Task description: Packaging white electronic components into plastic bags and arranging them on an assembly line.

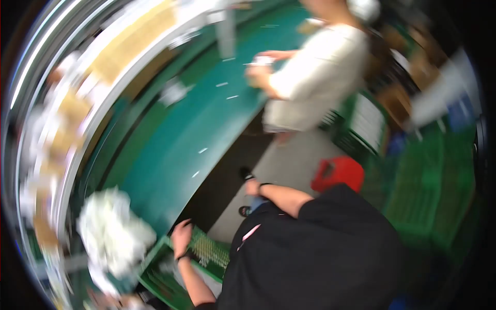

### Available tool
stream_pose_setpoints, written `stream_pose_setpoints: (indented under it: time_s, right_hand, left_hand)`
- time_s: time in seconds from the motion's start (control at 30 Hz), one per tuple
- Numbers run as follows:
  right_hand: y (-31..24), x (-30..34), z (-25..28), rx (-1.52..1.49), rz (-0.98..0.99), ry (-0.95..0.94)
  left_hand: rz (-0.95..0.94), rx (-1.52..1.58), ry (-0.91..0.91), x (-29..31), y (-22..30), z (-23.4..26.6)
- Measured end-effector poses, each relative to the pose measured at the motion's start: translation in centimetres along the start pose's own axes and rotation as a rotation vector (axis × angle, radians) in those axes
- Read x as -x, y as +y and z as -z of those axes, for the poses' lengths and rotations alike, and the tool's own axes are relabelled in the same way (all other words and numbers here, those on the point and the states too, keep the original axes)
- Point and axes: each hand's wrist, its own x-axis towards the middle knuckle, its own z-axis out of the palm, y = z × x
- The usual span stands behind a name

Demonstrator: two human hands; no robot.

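Observation:
My left hand (181,238) is over the rim of a green plastic crate (161,264), close to the near corner of a long green work surface (170,175). Its fingers look loosely stretched and I see nothing held in them. A bulky bundle of whitish plastic bags (114,232) lies to the left of this hand. My right hand (252,186) hangs low over the grey floor in front of my black shirt, apart from the work surface. Motion blur smears its fingers, and whether it holds anything does not show.
Ahead, a co-worker (318,67) in a light shirt holds a small white item (262,61) over the work surface. Small white strips lie along that surface. A red plastic stool or bin (338,174) stands to my right, near stacked green crates (364,124). Shelving (111,67) runs along the left.

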Motion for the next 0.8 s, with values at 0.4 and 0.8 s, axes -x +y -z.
stream_pose_setpoints:
  time_s: [0.4, 0.8]
  right_hand:
    - [0.8, 9.3, 2.3, 0.266, -0.218, -0.415]
    - [-15.8, 17.6, 23.0, -0.828, 0.593, -0.846]
  left_hand:
    - [0.492, 0.649, -0.949, 8.5, -5.6, -27.9]
    - [-0.237, -0.061, 0.098, 9.9, 4.1, -25.0]
